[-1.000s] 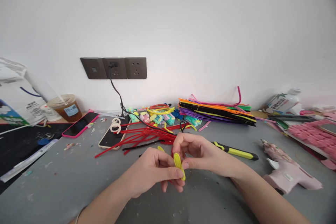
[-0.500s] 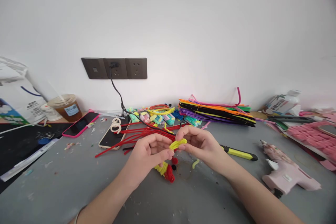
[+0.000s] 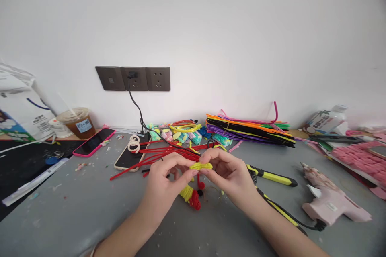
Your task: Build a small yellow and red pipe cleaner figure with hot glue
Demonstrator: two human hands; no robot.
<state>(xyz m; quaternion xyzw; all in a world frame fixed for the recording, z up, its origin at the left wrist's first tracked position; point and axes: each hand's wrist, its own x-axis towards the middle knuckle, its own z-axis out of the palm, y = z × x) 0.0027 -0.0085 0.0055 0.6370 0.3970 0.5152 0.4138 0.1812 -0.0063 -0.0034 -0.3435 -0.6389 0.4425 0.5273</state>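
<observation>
Left hand [image 3: 164, 178] and right hand [image 3: 233, 170] pinch opposite ends of the small yellow chenille piece [image 3: 201, 166] between closed fingers [image 3: 211, 174], above and slightly beyond the red-and-yellow bundle [image 3: 189, 196] on the counter [image 3: 181, 233]; uneven pulling could distort it or slip one end free.

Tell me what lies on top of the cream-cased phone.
A white coil and several red pipe cleaners lie over the cream-cased phone; the parts of its dark face beneath them are hidden from view.
</observation>
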